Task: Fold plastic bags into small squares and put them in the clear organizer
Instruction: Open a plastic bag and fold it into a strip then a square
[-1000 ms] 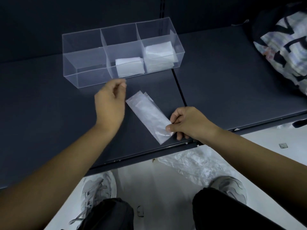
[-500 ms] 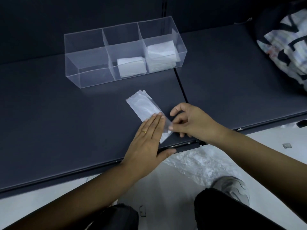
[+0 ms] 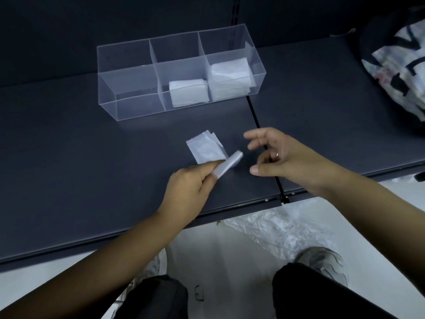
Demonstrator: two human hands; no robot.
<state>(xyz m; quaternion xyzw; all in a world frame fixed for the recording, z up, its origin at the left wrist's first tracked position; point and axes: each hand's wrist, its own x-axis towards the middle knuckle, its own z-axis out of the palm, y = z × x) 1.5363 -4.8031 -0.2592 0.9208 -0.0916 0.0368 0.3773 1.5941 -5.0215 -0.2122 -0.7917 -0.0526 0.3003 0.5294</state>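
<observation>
Presently, the near end of the plastic bag [image 3: 205, 149] is pinched between the thumb and fingers of the left hand [image 3: 190, 183] and raised off the shelf [image 3: 80, 169]. The far half of the bag lies flat on the shelf, in front of the clear organizer [image 3: 133, 107] and apart from it. The right hand [image 3: 282, 155] is held just to the right of the bag with its fingers spread and relaxed. Nothing is gripped by it, and the bag is not touched.

**Possible faults**

- The flat half is not pinned down. It may be dragged or turned as the raised end is brought over, so the edges would not meet squarely.
- Thin film tends to spring back. If the crease is not pressed, the fold may open.
- The far corner layers are already seen to be slightly fanned, and a skewed square may result.

**Quantities**

- One bag is in work.
- One organizer is present, with three compartments.
- The left compartment appears empty.
- One folded stack [image 3: 188, 93] is held in the middle compartment.
- One taller stack [image 3: 230, 79] is held in the right compartment. The single squares cannot be counted.
- One heap of crumpled plastic [image 3: 276, 229] lies on the floor.
- One patterned bag [image 3: 400, 72] rests at the right end of the shelf.
</observation>
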